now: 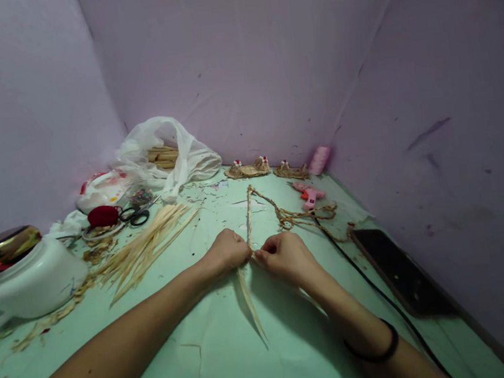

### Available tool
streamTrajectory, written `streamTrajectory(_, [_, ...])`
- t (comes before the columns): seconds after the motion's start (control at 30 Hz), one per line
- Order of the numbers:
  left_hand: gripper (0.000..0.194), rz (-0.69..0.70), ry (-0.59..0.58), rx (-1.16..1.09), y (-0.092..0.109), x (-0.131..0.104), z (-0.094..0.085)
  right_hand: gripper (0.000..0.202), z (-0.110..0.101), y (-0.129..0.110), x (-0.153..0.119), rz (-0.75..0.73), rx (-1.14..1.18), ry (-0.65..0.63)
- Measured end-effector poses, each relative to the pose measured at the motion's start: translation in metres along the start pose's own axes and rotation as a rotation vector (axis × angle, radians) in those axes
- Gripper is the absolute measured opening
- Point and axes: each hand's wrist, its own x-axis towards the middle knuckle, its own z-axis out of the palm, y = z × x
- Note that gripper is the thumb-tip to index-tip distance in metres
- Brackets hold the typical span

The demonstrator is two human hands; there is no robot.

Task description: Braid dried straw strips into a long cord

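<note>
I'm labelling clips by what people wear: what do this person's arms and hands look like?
Both the left hand and right hand are gloveless. No sleeve shows on either forearm. A thin, plain black band circles the right forearm; the left has none in view.

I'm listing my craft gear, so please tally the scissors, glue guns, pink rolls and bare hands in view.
Scissors: 1
Glue gun: 1
Pink roll: 1
Hands: 2 (left hand and right hand, both at the fibre cord)
Total: 5
</note>
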Motion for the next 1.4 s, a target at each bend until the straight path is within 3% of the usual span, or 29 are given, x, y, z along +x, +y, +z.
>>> streamTrajectory(0.13, [0.014,-0.04,-0.015,-0.061,0.005,-0.006,-0.003,0.018,0.004,-0.002,-0.001,0.169,0.354,-0.201])
streamTrajectory(0.27, [0.021,-0.04,-0.073,-0.193,0.013,-0.016,-0.01,0.014,0.013,-0.007,-0.002,0.246,0.646,-0.247])
streamTrajectory(0.4, [0.019,0.02,-0.112,-0.279,0.012,-0.018,-0.012,0.014,0.019,-0.007,-0.003,0.172,0.611,-0.213])
streamTrajectory(0.53, [0.015,-0.005,-0.109,-0.249,0.006,-0.014,-0.013,0.017,0.008,0.0,0.001,0.058,0.54,-0.324])
streamTrajectory(0.7, [0.01,-0.032,-0.152,-0.161,0.002,-0.007,-0.017,0.014,-0.007,0.002,0.009,0.175,0.687,-0.041])
streamTrajectory(0.8, [0.006,-0.009,-0.173,-0.18,0.002,-0.008,-0.017,0.009,0.0,-0.002,0.009,0.26,0.894,-0.227])
streamTrajectory(0.87, [0.006,0.027,-0.186,-0.184,0.002,-0.008,-0.016,0.012,0.007,-0.004,0.008,0.271,0.906,-0.336])
streamTrajectory(1.03, [0.01,0.131,-0.166,0.111,0.003,-0.008,-0.019,0.016,0.015,-0.002,0.007,0.287,0.776,-0.231])
streamTrajectory(1.17, [0.012,0.174,-0.028,0.398,0.011,-0.023,-0.022,0.011,0.016,0.001,0.009,0.302,0.776,-0.214])
streamTrajectory(1.27, [0.014,0.261,0.086,0.562,0.017,-0.043,-0.01,0.004,0.018,0.001,0.009,0.299,0.89,-0.238])
streamTrajectory(1.4, [0.016,0.323,0.129,0.625,0.018,-0.063,0.012,0.004,0.02,0.0,0.008,0.345,1.02,-0.21])
